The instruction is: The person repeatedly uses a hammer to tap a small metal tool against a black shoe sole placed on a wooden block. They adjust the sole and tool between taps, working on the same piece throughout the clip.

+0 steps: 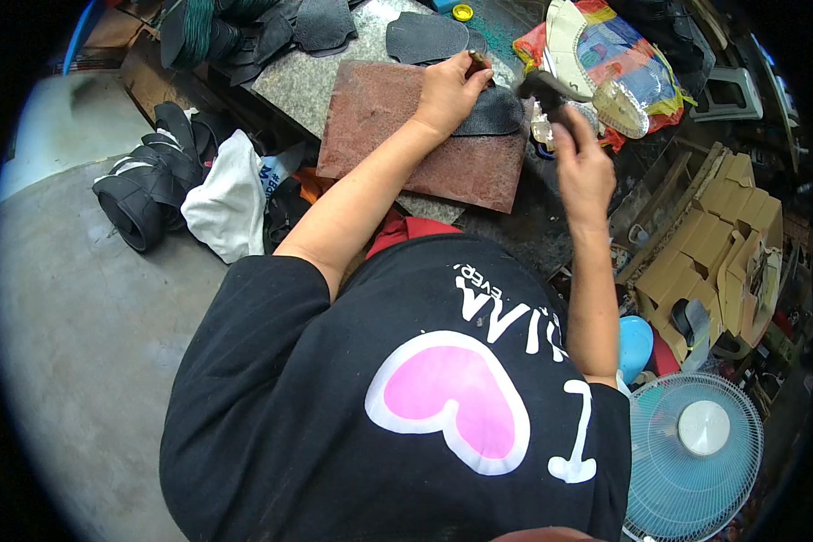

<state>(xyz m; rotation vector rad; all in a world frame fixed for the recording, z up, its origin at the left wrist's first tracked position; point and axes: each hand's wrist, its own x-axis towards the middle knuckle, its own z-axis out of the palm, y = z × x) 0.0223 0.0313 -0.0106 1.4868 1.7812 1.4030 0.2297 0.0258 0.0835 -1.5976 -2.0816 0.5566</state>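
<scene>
My left hand (446,98) is closed around a short, narrow tool (477,61), perhaps a punch; its top shows above the fingers and its lower end is hidden. It stands over a black sole-shaped piece (490,112), which lies on a reddish-brown board (370,117). My right hand (584,172) grips the handle of a dark hammer (544,88), raised at the right of the black piece. The hammer's head is slightly blurred and apart from the tool.
Black cut pieces (425,38) lie on the grey slab (289,86) behind the board. White shoe-shaped pieces (565,45) rest on a colourful plastic bag (619,63). Black shoe parts (144,190) and a white cloth (226,199) are at left. Cardboard (696,253) and a fan (686,470) stand at right.
</scene>
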